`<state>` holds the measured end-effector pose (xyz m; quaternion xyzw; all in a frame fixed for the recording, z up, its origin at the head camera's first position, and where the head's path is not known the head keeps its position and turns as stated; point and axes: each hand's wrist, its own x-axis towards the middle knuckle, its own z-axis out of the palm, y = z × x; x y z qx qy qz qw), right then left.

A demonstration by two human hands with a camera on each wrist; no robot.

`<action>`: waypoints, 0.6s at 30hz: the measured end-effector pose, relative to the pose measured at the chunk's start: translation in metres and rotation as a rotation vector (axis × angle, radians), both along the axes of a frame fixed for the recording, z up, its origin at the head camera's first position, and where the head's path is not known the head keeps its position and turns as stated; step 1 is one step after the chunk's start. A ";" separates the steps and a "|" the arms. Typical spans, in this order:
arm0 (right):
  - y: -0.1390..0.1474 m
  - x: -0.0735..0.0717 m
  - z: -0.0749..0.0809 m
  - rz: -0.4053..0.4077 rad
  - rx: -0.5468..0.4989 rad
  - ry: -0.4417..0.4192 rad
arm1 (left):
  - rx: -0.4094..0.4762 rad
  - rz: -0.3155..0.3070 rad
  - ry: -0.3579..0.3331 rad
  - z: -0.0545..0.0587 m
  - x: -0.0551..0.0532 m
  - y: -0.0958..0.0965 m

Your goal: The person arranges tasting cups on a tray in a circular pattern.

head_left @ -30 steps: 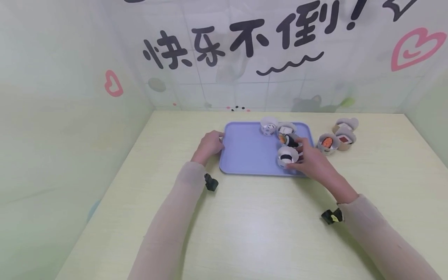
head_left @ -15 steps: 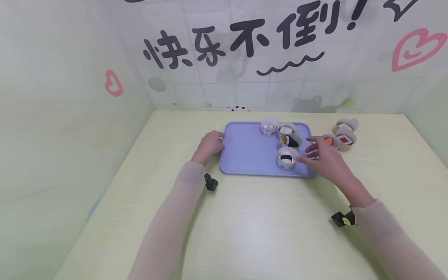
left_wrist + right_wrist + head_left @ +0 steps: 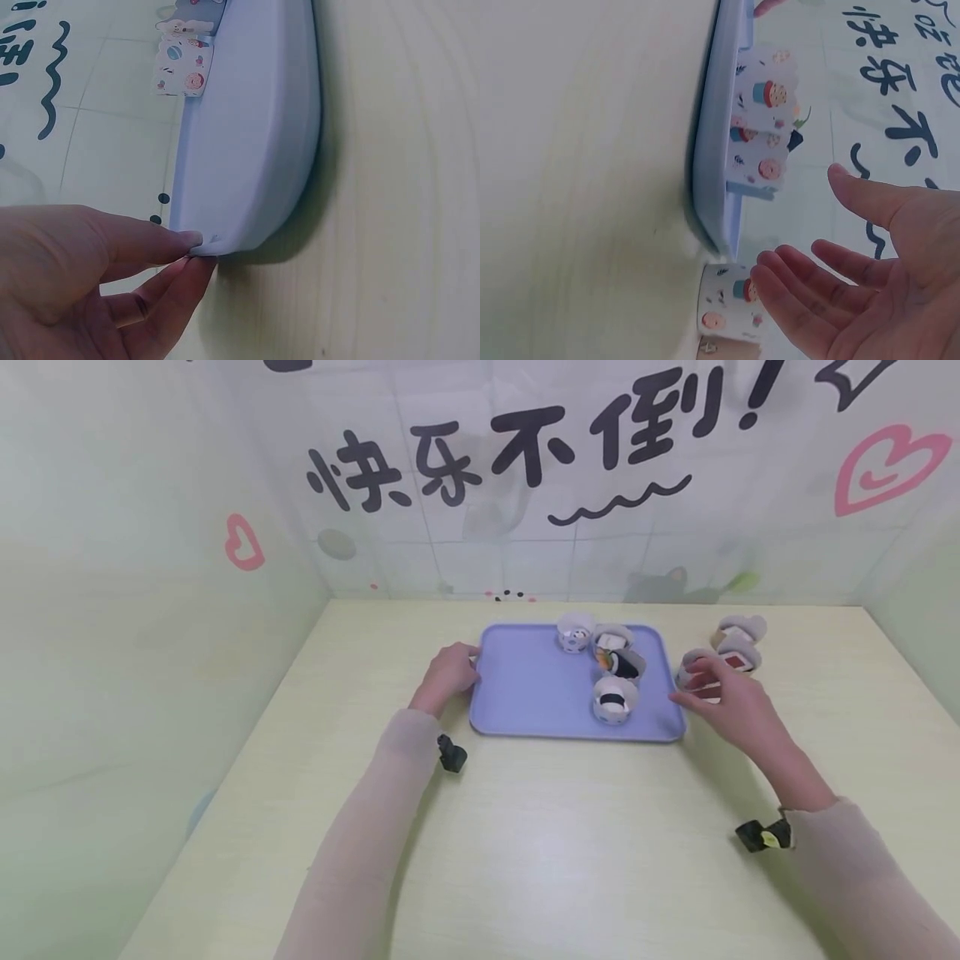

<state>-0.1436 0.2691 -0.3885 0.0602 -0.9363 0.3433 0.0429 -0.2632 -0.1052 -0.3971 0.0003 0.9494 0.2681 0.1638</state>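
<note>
My left hand (image 3: 447, 678) pinches the left end of a light blue tray (image 3: 525, 689), with the thumb on top of the rim and fingers below it in the left wrist view. Standing on the tray's right side are several paper cups with toy sushi, among them a cup with a black-banded white piece (image 3: 612, 703) and one with a dark roll (image 3: 622, 665). My right hand (image 3: 738, 708) hangs just right of the tray, its fingers spread and holding nothing. Beside its fingertips is a patterned paper cup (image 3: 724, 300) on the table, partly hidden by the hand in the head view.
Two more paper cups, a brown one with a red-topped piece (image 3: 737, 662) and another behind it (image 3: 738, 631), stand on the table (image 3: 570, 843) right of the tray. A printed wall (image 3: 450, 560) rises behind the table's back edge.
My right hand has let go of the cup with the black-banded piece, leaving it on the tray, and has moved right to the patterned cup. My left hand stays at the tray.
</note>
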 end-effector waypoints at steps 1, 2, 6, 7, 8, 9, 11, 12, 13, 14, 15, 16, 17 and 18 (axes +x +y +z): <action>0.002 0.000 -0.001 -0.011 0.008 -0.006 | 0.000 0.000 -0.001 0.000 0.000 0.000; 0.005 0.001 -0.002 -0.024 0.013 -0.009 | 0.000 0.001 -0.003 0.000 0.000 -0.001; 0.016 0.002 -0.006 -0.067 0.040 -0.028 | 0.003 0.005 -0.007 -0.001 0.000 -0.001; 0.018 0.002 -0.007 -0.075 0.045 -0.033 | 0.001 0.005 -0.005 -0.001 0.000 -0.001; 0.021 0.002 -0.007 -0.083 0.050 -0.040 | -0.001 0.005 -0.003 -0.001 0.000 -0.001; 0.024 0.001 -0.008 -0.091 0.056 -0.050 | -0.003 0.005 -0.002 -0.001 0.000 -0.001; 0.029 0.001 -0.009 -0.108 0.062 -0.071 | -0.004 0.006 0.000 -0.002 0.000 -0.001; 0.032 0.000 -0.009 -0.117 0.065 -0.085 | -0.005 0.004 0.000 -0.002 -0.001 -0.001; 0.034 0.000 -0.009 -0.125 0.068 -0.098 | -0.007 0.003 0.000 -0.002 -0.001 0.000; 0.037 -0.001 -0.010 -0.129 0.069 -0.111 | -0.008 0.003 0.000 -0.002 -0.001 0.000; 0.039 -0.002 -0.010 -0.136 0.069 -0.123 | -0.011 0.003 0.001 -0.002 -0.001 0.000; 0.042 -0.002 -0.011 -0.140 0.069 -0.133 | -0.014 0.001 0.001 -0.002 -0.002 0.000; 0.044 -0.003 -0.011 -0.143 0.068 -0.142 | -0.018 0.000 0.002 -0.003 -0.002 0.000; 0.046 -0.004 -0.012 -0.146 0.065 -0.151 | -0.020 -0.002 0.002 -0.003 -0.002 0.000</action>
